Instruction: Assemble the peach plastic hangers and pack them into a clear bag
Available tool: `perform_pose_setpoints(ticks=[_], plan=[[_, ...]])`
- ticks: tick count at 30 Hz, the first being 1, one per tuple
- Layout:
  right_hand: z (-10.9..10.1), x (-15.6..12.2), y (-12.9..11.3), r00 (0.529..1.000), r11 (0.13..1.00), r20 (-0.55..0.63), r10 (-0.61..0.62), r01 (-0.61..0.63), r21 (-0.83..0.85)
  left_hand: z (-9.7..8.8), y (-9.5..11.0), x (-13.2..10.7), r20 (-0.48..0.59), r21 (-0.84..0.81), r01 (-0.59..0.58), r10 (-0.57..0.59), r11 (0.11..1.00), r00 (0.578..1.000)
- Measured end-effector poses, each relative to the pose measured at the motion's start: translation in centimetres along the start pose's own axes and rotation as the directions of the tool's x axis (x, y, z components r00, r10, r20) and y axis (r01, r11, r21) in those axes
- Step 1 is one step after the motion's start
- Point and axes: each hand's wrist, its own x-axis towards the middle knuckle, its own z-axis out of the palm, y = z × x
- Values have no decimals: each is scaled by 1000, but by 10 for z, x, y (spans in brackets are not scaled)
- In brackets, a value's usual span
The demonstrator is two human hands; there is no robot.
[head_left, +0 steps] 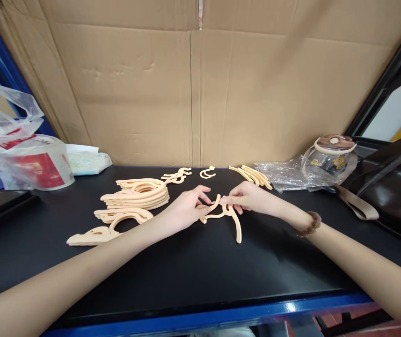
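Observation:
Between my hands, just above the black table, is a beige plastic folding hanger (236, 225) with its curved arms spread. My left hand (186, 210) pinches a short curved arm at the hanger's left side, thumb and finger closed on it. My right hand (251, 199) grips the hanger near its centre joint, and its fingers partly cover that joint. Left of my left hand lies a stack of folded beige hangers (137, 199), with more folded hangers (90, 236) in front of it, partly behind my left forearm.
Toward the back lie small beige hanger parts (177, 176), hook pieces (207, 173) and loose curved arms (252, 175). A bagged tub (39, 164), a tissue pack (86, 160) and a dark phone-like object (2, 206) stand left. Clear plastic wrap (280, 175), a jug (330, 159) and a dark bag (390, 187) are right.

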Motion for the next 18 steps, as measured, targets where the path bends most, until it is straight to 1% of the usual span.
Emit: perform_pose_setpoints(ticks=[2, 4, 5, 6, 7, 8, 9, 11, 14, 18], plan=[[-7, -1, 1, 988, 991, -152, -2, -19, -132, 0, -2, 0, -10, 24, -27, 27, 999, 1000], [-20, -1, 7, 953, 952, -301, -29, -65, -298, -1, -3, 0, -19, 69, -60, 62, 996, 998], [-27, -2, 11, 929, 908, -368, -43, -117, -402, -1, -4, -1, -28, 104, -74, 77, 992, 997], [-34, -2, 16, 900, 845, -432, -56, -188, -500, -1, -4, -1, -38, 145, -85, 91, 986, 995], [-40, -1, 22, 875, 766, -479, -67, -262, -587, -2, -3, -2, -46, 186, -94, 104, 978, 994], [-44, -1, 29, 864, 683, -499, -70, -323, -655, -2, -2, -4, -49, 227, -105, 119, 968, 992], [-47, 0, 35, 861, 634, -503, -72, -350, -689, -2, 0, -5, -48, 267, -120, 138, 956, 989], [-48, 2, 46, 877, 572, -472, -88, -344, -744, -2, 5, -9, -38, 338, -155, 178, 928, 983], [-40, 5, 53, 916, 517, -384, -117, -273, -811, -2, 10, -13, -21, 424, -176, 204, 888, 979], [-31, 7, 49, 946, 476, -300, -124, -209, -854, -1, 11, -15, -13, 458, -187, 217, 869, 976]])
